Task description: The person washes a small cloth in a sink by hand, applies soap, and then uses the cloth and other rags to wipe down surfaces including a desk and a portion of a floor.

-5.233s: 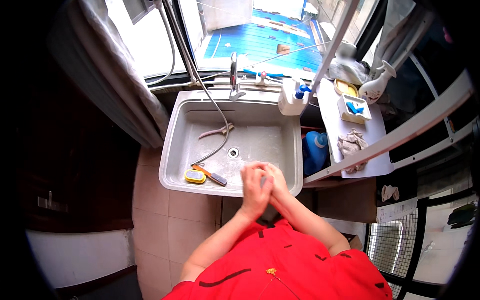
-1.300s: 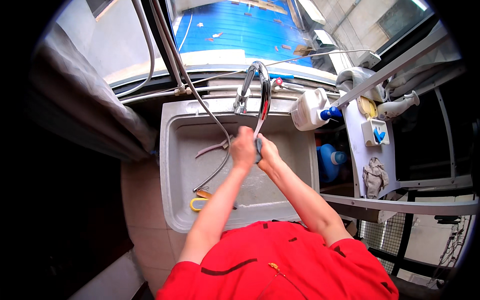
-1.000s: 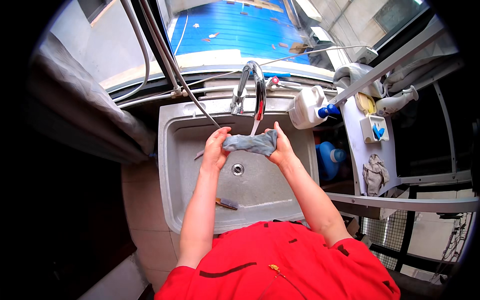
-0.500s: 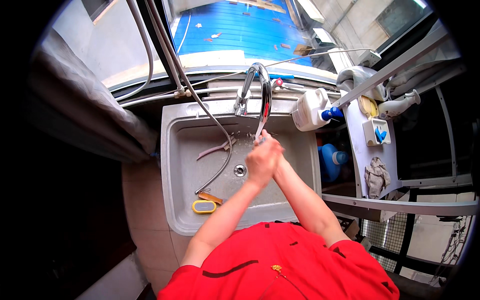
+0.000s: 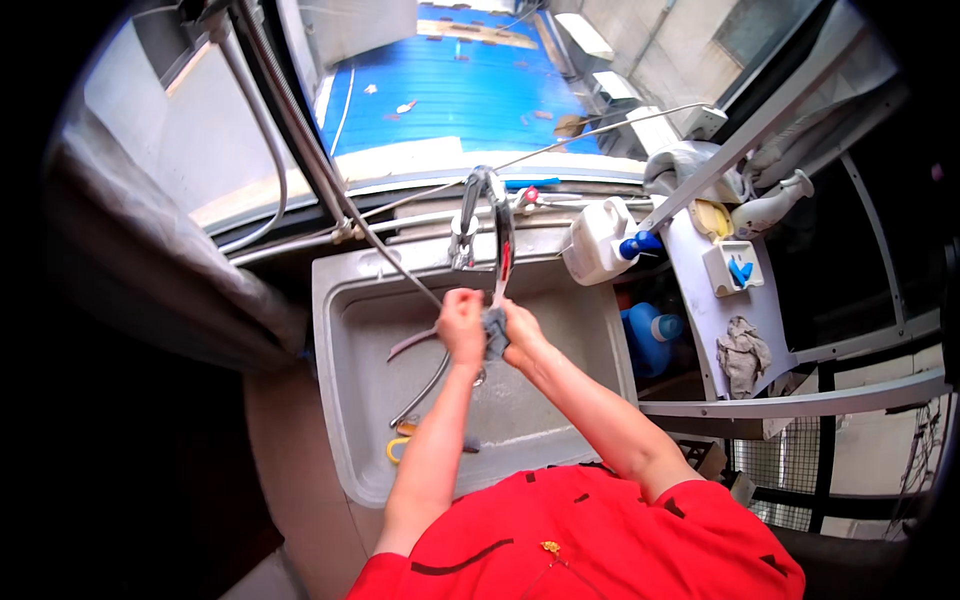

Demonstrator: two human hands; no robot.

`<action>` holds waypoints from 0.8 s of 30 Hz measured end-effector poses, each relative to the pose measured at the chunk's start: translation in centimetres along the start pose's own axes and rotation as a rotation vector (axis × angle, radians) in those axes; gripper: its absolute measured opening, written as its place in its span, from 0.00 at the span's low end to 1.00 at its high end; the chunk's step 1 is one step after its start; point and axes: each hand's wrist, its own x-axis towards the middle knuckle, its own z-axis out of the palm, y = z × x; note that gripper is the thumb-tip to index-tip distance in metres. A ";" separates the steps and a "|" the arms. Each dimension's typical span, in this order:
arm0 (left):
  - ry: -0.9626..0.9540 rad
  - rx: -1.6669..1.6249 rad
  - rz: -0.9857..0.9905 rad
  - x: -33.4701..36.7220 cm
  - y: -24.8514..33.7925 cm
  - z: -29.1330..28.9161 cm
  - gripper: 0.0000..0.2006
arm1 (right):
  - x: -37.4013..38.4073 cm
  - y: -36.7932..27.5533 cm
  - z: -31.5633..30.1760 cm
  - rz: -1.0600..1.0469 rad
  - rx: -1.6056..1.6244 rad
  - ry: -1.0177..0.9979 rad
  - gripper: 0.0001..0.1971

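A: What are the 2 hands doing?

B: The left hand [image 5: 462,325] and the right hand [image 5: 522,340] are pressed close together over the grey sink [image 5: 345,400], just under the spout of the chrome tap [image 5: 490,225]. Both are closed around a small grey cloth [image 5: 494,328] bunched between them.

A: How tight is the grip?

B: Fingers curled shut on the cloth on both sides; only a little of the fabric shows between the hands.

A: What else is about?

B: A yellow-handled tool [image 5: 400,445] lies on the sink floor near the left forearm. A white jug with a blue cap [image 5: 600,240] stands at the sink's right corner, and a crumpled rag [image 5: 742,352] lies on the shelf to the right
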 end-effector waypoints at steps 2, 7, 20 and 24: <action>0.003 -0.157 -0.062 1.6 -2.4 -0.8 0.09 | 0.2 -0.5 1.6 -0.053 -0.151 -0.116 0.09; -0.366 -0.764 -0.552 -0.9 -0.1 0.7 0.12 | 4.7 -4.7 2.0 -0.072 -0.258 0.039 0.10; -0.187 -0.230 -0.001 -4.1 1.4 -0.2 0.06 | 2.5 2.5 -1.3 -0.034 0.051 -0.207 0.09; -0.377 0.099 0.575 -8.0 4.2 1.9 0.10 | 3.5 3.3 -8.2 0.002 0.132 -0.372 0.11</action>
